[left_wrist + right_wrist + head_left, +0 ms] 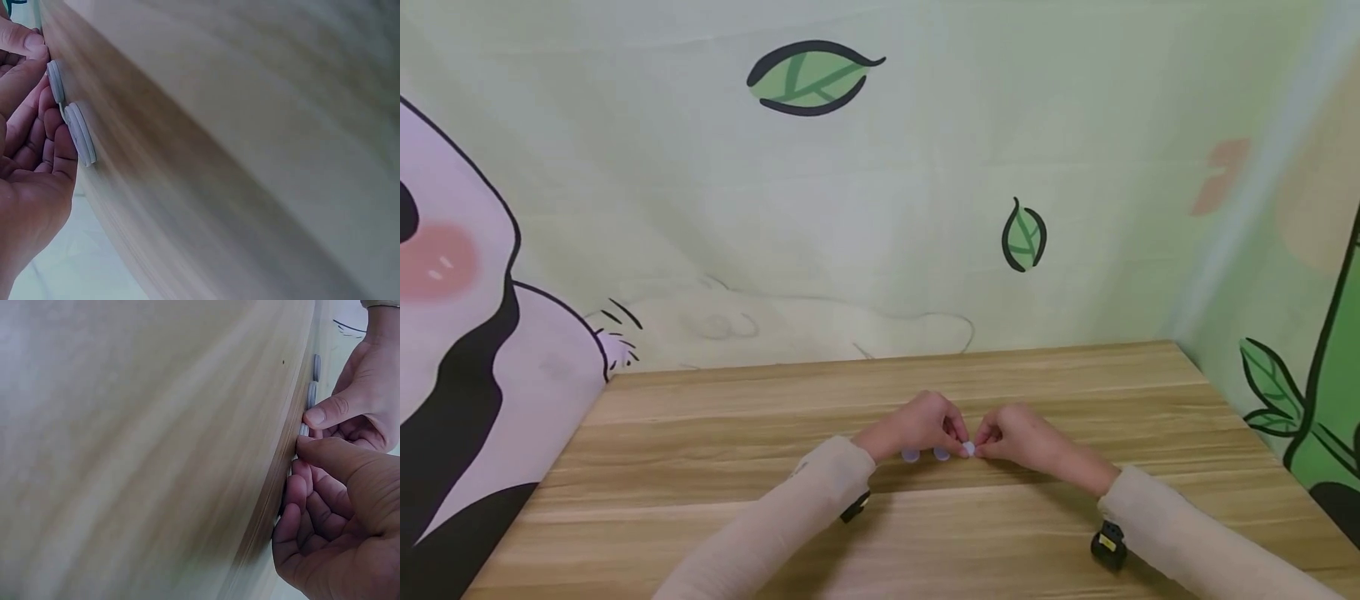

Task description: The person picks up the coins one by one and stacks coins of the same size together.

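Observation:
Three small white discs form a row on the wooden table: a left disc (911, 456), a middle disc (942, 454) and a right disc (968, 448). My left hand (921, 423) pinches the right disc from its left side, thumb and finger together. From the other side my right hand (1018, 435) pinches that same disc, so the two sets of fingertips nearly meet. In the right wrist view, the right disc (304, 429) shows as a thin edge between both thumbs. Layered rims show on two discs (80, 134) beside the left hand (37, 181) in the left wrist view.
The wooden table (700, 467) reaches back to a printed cloth backdrop (925, 167) with leaves and a panda figure. Black wrist devices (1108, 546) sit at both sleeves.

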`<state>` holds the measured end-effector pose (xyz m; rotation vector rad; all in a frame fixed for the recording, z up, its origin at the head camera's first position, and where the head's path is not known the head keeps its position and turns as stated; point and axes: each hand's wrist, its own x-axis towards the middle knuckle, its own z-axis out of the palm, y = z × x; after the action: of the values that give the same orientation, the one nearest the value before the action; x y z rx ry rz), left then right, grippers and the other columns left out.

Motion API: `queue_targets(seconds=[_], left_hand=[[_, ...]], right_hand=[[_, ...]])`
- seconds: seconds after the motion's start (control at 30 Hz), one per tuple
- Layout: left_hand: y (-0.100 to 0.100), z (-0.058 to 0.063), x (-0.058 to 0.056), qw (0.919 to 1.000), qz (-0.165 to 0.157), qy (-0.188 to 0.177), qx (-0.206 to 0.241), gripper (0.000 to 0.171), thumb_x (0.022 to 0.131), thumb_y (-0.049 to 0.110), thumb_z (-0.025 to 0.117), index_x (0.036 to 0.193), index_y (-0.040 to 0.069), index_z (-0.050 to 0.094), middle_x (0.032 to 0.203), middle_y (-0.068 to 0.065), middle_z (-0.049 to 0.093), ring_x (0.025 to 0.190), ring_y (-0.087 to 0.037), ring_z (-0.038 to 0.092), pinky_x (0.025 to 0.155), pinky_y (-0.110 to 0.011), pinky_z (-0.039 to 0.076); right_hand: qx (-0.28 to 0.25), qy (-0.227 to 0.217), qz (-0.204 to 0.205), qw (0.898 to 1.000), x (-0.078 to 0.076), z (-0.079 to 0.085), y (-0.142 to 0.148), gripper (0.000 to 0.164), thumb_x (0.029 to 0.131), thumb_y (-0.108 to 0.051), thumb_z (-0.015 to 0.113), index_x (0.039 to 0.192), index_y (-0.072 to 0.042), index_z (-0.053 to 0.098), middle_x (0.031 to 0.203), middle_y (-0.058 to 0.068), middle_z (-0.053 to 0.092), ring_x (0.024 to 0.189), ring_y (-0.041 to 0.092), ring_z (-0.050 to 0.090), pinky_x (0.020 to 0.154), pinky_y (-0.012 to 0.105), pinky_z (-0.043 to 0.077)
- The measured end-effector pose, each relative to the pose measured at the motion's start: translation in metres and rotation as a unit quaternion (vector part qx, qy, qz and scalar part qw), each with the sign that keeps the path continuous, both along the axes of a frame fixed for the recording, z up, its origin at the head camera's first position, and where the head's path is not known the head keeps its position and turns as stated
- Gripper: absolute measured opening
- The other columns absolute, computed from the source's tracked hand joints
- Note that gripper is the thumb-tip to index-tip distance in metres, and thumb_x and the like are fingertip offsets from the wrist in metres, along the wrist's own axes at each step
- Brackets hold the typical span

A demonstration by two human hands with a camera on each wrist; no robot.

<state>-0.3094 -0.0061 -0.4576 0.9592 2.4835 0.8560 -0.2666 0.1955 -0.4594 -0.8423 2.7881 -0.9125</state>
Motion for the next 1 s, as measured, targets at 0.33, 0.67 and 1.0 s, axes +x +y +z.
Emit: queue_targets(seconds=[0.33,0.67,1.0], left_hand=[[-0.0026,0.0014,-0.0002,0.9999,0.006,0.008,0.013,0.011,0.084,0.017,0.086,0.083,0.010,0.078,0.069,0.010,0.068,0.063,0.001,0.058,0.062,-0.015,0.048],[-0.0038,0.0006,0.0036,0.9998,0.017,-0.010,0.008,0.010,0.084,0.016,0.085,0.083,0.011,0.076,0.069,0.008,0.068,0.062,-0.001,0.058,0.061,-0.016,0.048],[-0.0037,-0.0005,0.0039,0.9999,0.007,-0.005,0.013,0.011,0.083,0.015,0.086,0.083,0.010,0.077,0.069,0.009,0.068,0.061,0.001,0.058,0.060,-0.015,0.047]], right_hand=[[-0.004,-0.006,-0.005,1.000,-0.0024,0.0016,-0.0029,0.004,0.087,-0.006,0.078,0.084,-0.006,0.074,0.074,-0.005,0.069,0.069,0.002,0.056,0.064,0.021,0.049],[0.008,0.019,0.007,1.000,0.0017,-0.0038,-0.0050,0.009,0.083,-0.009,0.079,0.082,-0.009,0.070,0.069,-0.010,0.061,0.064,-0.002,0.051,0.060,0.019,0.046],[0.027,0.050,0.036,0.998,-0.0007,-0.0049,-0.0021,0.015,0.085,-0.011,0.078,0.079,-0.013,0.064,0.066,-0.011,0.056,0.061,-0.003,0.047,0.057,0.019,0.044]])
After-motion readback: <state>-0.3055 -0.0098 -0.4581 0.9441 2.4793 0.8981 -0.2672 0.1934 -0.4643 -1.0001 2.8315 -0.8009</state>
